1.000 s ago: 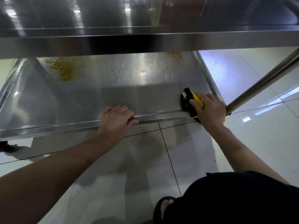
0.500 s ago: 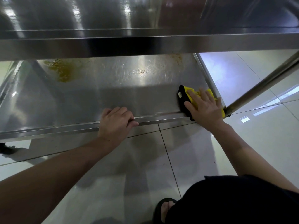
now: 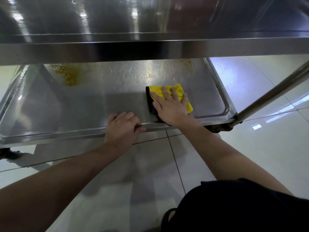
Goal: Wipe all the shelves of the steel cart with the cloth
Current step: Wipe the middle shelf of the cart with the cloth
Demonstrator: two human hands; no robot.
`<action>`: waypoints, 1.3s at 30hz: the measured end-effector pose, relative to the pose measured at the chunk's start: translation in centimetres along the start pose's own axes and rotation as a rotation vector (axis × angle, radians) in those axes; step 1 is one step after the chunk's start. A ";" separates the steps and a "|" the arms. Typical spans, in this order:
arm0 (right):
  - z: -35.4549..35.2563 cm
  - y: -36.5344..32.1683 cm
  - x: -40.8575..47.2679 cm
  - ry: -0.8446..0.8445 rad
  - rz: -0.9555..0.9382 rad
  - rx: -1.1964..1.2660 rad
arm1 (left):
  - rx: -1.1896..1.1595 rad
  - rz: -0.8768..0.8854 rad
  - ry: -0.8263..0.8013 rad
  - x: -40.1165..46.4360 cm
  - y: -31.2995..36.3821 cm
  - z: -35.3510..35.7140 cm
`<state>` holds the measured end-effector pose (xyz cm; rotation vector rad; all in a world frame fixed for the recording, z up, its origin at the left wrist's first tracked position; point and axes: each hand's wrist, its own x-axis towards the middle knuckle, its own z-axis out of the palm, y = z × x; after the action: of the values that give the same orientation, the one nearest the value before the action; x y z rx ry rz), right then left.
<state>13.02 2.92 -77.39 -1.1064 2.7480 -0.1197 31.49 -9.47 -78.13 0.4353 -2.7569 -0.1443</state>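
Note:
The steel cart's lower shelf (image 3: pixel 93 104) lies in front of me under an upper shelf (image 3: pixel 150 49). A folded yellow cloth with a black edge (image 3: pixel 178 91) lies flat on the lower shelf, right of centre near the front rim. My right hand (image 3: pixel 170 106) presses down on the cloth with spread, straight fingers. My left hand (image 3: pixel 122 129) grips the shelf's front rim, fingers curled over it. A yellow-brown stain (image 3: pixel 70 74) sits at the shelf's back left, and a smaller one (image 3: pixel 185 61) at the back right, partly hidden by the upper shelf.
A steel handle tube (image 3: pixel 274 91) slants up from the cart's front right corner. A caster (image 3: pixel 219 128) sits under that corner. Glossy white floor tiles (image 3: pixel 259 148) surround the cart. My foot in a dark sandal (image 3: pixel 168 216) and dark clothing (image 3: pixel 242 208) are at the bottom right.
My right hand has slid the cloth from the shelf's front right corner leftward and farther onto the shelf, spreading its fingers flat. My left hand has stayed on the rim.

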 end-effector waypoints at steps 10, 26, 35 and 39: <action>-2.0 7.8 1.6 0.053 0.065 -0.004 | 0.010 -0.007 -0.028 0.2 0.1 -0.3; -2.3 11.0 3.4 0.047 0.148 0.010 | 0.000 -0.048 -0.024 -0.5 -1.4 -0.9; -1.1 -2.2 5.8 0.002 -0.057 -0.008 | 0.039 0.003 -0.004 -0.9 -1.4 -0.9; -0.7 -4.7 6.3 0.005 -0.067 0.023 | 0.043 0.003 -0.001 -1.2 -1.5 -0.9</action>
<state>11.63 -4.78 -76.92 -1.1938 2.7075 -0.1627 33.25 -10.56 -77.90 0.4426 -2.7664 -0.0841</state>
